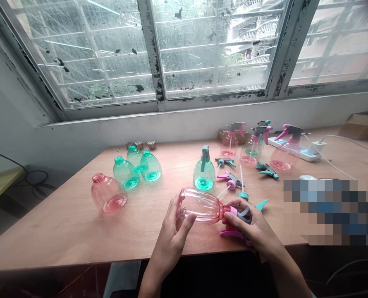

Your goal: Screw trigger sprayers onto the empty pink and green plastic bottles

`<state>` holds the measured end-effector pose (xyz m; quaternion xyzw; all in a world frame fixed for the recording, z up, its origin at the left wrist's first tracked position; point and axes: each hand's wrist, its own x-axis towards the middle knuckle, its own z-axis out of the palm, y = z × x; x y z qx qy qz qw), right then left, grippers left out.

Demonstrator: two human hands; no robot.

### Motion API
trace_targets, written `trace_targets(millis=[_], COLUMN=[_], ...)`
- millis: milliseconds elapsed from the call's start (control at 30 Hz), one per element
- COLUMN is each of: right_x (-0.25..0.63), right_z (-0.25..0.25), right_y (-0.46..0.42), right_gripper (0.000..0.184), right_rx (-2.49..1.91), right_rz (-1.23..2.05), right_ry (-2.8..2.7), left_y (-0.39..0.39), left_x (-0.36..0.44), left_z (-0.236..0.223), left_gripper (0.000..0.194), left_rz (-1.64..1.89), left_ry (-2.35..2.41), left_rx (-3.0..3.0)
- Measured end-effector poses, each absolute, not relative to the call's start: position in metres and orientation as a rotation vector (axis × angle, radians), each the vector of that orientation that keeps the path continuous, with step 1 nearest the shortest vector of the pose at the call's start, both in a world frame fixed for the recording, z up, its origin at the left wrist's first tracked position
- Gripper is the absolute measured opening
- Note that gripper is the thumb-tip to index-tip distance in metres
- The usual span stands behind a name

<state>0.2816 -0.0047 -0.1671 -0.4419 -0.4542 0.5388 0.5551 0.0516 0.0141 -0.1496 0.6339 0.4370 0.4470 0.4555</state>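
My left hand [171, 238] grips the body of a clear pink spray bottle [199, 205], which lies on its side in the air with its neck pointing right. My right hand [254, 223] is closed around a grey spray head with a pink collar [233, 210], set at the bottle's neck; whether it is threaded on I cannot tell. Beneath and beside that hand are a pink trigger [233, 234] and a teal trigger [261, 205]. Loose spray heads [230, 181] with tubes lie just beyond. A green bottle [204, 176] with its sprayer fitted stands behind the held one.
Left on the table are an open pink bottle [108, 196] and three open green bottles [151, 167]. Several bottles with sprayers [286, 153] stand back right, near a white power strip [295, 150] with cables. Small cubes [151, 145] and a cardboard box [362, 125] sit farther back.
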Motion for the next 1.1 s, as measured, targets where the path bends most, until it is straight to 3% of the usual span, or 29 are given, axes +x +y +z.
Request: trace_targets(millis=[1100], right_x=[0.2814], right_z=[-0.1678], right_y=[-0.0054], right_gripper=[0.045], right_rx=[-1.050], right_rz=[1.254], right_ry=[-1.064], left_y=[0.0148], left_x=[0.0514], left_z=[-0.1499], left_gripper=[0.068], left_rz=[1.104], left_ry=[1.091], left_rx=[1.564])
